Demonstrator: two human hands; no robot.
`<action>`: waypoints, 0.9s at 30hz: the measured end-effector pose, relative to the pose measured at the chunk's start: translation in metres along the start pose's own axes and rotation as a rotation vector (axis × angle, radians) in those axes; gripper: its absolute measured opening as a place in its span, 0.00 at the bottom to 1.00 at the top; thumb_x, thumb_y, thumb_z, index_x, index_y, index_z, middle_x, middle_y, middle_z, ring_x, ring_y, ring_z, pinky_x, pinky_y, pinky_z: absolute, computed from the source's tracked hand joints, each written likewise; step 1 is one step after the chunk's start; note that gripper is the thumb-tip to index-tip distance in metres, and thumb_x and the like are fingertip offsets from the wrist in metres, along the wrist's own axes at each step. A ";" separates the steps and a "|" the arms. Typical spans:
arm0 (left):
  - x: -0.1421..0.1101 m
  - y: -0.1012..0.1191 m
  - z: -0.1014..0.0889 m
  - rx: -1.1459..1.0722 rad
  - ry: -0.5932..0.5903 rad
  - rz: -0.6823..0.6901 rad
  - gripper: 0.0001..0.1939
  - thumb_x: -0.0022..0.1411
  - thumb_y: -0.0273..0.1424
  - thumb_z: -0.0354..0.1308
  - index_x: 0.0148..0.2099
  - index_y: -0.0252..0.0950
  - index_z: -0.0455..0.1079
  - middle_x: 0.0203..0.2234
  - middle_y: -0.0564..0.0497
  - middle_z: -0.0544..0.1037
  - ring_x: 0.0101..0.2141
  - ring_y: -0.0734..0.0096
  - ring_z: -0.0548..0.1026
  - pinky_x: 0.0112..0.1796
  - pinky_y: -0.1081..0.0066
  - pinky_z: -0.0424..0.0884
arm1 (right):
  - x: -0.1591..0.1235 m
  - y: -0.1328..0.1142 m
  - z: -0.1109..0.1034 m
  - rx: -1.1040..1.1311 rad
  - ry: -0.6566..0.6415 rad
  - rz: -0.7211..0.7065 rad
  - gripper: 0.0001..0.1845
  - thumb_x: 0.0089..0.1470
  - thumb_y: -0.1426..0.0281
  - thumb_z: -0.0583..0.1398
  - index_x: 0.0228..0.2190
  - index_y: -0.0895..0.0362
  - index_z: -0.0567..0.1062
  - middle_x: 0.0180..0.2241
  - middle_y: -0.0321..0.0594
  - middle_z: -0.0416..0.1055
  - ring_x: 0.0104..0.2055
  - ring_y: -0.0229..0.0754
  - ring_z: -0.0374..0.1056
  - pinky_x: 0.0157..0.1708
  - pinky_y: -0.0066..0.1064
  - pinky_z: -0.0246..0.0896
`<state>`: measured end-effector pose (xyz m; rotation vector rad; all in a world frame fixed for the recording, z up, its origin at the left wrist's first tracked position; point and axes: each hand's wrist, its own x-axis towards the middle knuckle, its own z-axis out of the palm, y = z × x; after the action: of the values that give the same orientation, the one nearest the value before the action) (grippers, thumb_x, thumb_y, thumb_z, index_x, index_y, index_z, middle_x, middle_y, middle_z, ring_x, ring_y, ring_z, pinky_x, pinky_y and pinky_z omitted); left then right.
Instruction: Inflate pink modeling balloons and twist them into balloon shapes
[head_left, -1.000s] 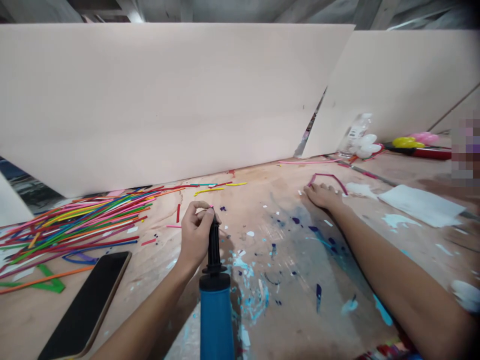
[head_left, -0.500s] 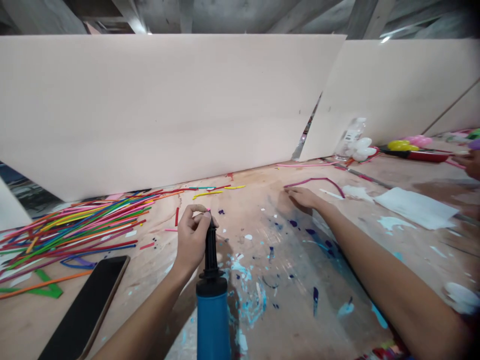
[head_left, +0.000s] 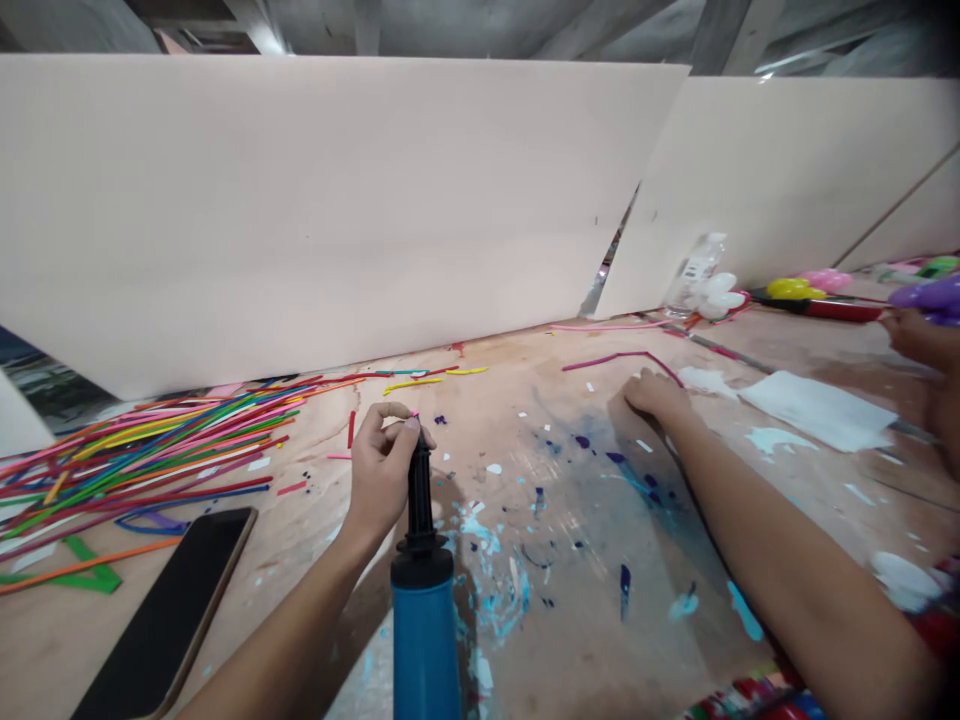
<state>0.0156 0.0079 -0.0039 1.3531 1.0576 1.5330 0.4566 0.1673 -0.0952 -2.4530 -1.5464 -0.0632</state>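
While a heap of uninflated balloons lies at the far left beside a phone, the left hand pinches shut on the nozzle of the blue pump; the right hand rests flat, fingers loosely spread, on a magenta balloon farther right.

The single head-worn camera looks forward and down, close over the paint-stained table, facing upright boards.

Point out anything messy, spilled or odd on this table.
Dried blue and white paint smears stain the table around the pump. Small balloon scraps lie scattered near the left hand. One maroon balloon lies stray by the right hand, apart from the pile.
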 end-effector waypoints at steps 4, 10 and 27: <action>0.000 0.003 -0.001 -0.004 -0.002 -0.006 0.11 0.60 0.37 0.57 0.38 0.38 0.59 0.21 0.56 0.74 0.18 0.76 0.69 0.18 0.77 0.66 | -0.001 0.011 -0.008 -0.045 0.071 0.126 0.26 0.57 0.62 0.52 0.53 0.60 0.69 0.54 0.67 0.61 0.56 0.67 0.58 0.50 0.54 0.54; 0.001 0.003 -0.002 0.011 -0.011 0.013 0.11 0.60 0.37 0.56 0.38 0.38 0.59 0.21 0.56 0.74 0.18 0.77 0.68 0.19 0.77 0.66 | -0.004 0.019 -0.010 -0.069 0.023 0.168 0.26 0.57 0.62 0.53 0.55 0.55 0.69 0.54 0.62 0.62 0.55 0.65 0.60 0.49 0.52 0.55; 0.001 0.003 -0.002 -0.030 -0.019 -0.012 0.10 0.61 0.36 0.56 0.38 0.38 0.59 0.21 0.57 0.74 0.18 0.77 0.69 0.22 0.77 0.66 | -0.005 0.006 -0.007 -0.085 0.018 0.069 0.25 0.59 0.58 0.49 0.52 0.51 0.72 0.52 0.59 0.64 0.53 0.61 0.61 0.49 0.49 0.54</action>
<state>0.0132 0.0082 -0.0009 1.3355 1.0252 1.5190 0.4607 0.1590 -0.0902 -2.5623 -1.4792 -0.1408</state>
